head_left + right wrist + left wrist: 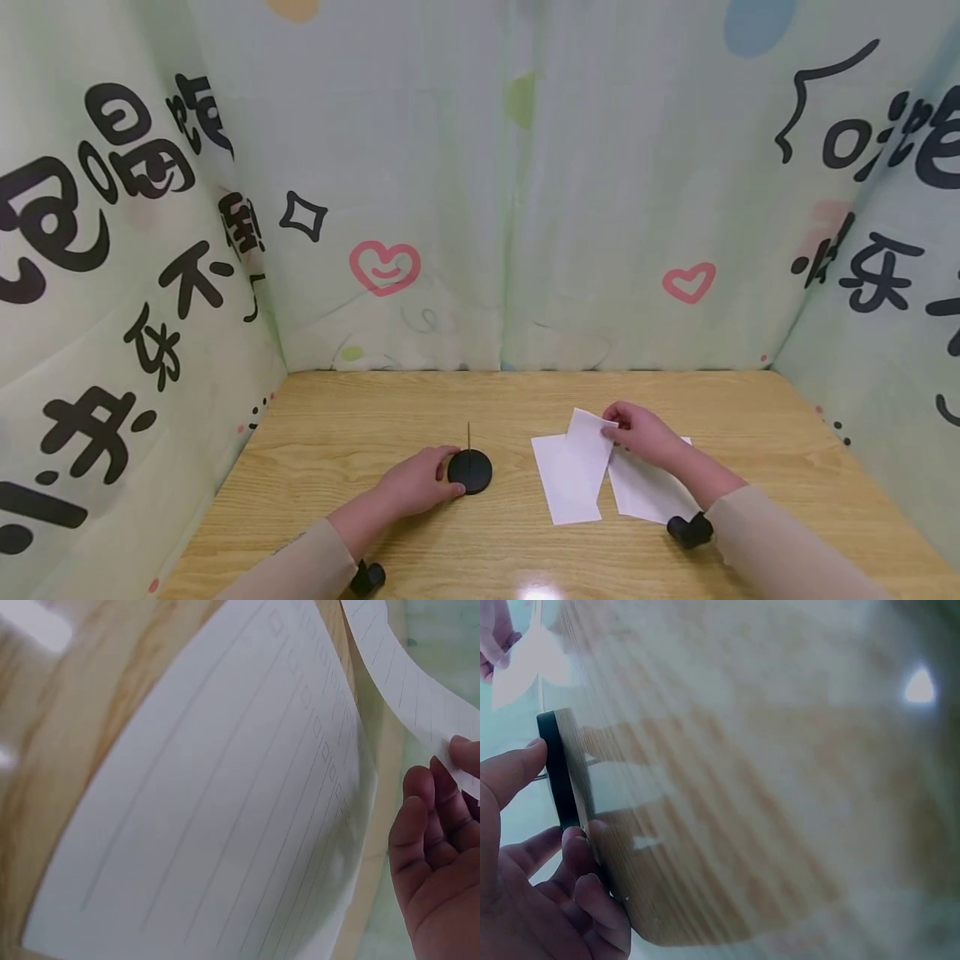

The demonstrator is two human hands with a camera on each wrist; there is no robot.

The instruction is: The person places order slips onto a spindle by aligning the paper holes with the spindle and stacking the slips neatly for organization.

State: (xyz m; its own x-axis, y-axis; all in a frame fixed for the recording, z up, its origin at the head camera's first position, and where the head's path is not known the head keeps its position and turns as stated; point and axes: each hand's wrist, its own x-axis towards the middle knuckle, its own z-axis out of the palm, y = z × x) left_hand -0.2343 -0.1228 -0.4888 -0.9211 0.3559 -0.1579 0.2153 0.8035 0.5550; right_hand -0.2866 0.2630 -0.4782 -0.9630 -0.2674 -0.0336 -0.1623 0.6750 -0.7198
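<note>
My left hand grips the rim of a round black base between thumb and fingers. From that base a thin spike stands upright, like a paper spindle. In the left wrist view the base appears edge-on between thumb and fingertips. My right hand pinches a white paper slip by its upper right corner, tilted over another slip. A further slip lies under my right forearm. In the right wrist view, ruled lines and small boxes are printed on the lying slip.
The wooden table carries the base and slips. Patterned pale curtains rise along its back and both sides. Black wrist devices sit at both sleeve cuffs. A light glare shows at the near edge.
</note>
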